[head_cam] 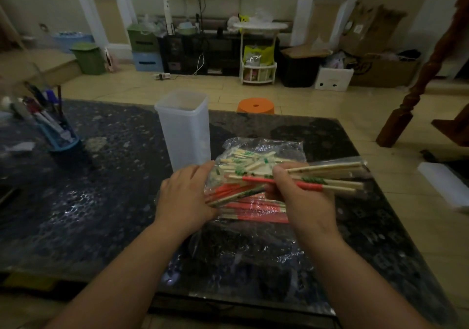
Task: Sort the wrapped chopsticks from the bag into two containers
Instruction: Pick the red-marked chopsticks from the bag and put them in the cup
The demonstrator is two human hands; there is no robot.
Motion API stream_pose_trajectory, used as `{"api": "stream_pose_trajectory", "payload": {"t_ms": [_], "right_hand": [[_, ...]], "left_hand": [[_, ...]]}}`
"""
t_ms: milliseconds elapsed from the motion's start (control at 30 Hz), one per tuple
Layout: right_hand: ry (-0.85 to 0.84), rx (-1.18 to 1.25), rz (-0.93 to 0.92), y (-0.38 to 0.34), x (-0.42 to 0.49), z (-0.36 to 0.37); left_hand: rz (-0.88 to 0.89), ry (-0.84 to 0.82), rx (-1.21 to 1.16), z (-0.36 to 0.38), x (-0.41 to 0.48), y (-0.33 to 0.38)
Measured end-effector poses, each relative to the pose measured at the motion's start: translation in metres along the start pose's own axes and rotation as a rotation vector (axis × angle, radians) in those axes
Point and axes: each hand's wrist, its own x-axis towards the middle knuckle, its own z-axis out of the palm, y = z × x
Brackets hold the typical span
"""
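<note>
The wrappers have green marks printed on them, but they are too blurry to read. The bag (264, 148) is clear and crinkly. It lies on the dark speckled table (101, 176), about halfway between the near edge and the far edge, and closer to the right edge. Inside it are many wrapped chopsticks (253, 210), pale sticks with red ends or green marks, all piled up (some point different ways). The right hand (302, 196) is curled around a small bunch (335, 174) of them, held over the bag's right side with the tips sticking out to the right. The left hand (185, 196) lies on the bag's left side, fingers mostly straight, pressing it down. A tall see-through container (184, 131) stands just behind the bag, and a blue holder (61, 138) with pens sits near the table's left edge.
</note>
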Motion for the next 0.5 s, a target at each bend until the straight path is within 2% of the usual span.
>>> {"api": "stream_pose_trajectory", "payload": {"t_ms": [33,167,267,367,500], "right_hand": [[-0.012,0.011,0.071,0.0,-0.001,0.001],[-0.095,0.218,0.156,-0.007,0.002,0.003],[-0.106,0.283,0.115,-0.011,0.005,0.0],[-0.029,0.343,0.106,-0.011,0.01,-0.003],[-0.013,0.132,0.104,-0.005,0.007,-0.001]], "left_hand": [[0.011,0.003,0.013,0.001,0.0,0.0],[0.059,0.017,0.044,0.005,-0.001,0.0],[0.064,0.027,0.041,0.007,0.0,-0.001],[0.069,0.04,0.026,0.007,0.0,-0.002],[0.085,0.033,0.03,0.007,0.001,-0.001]]}}
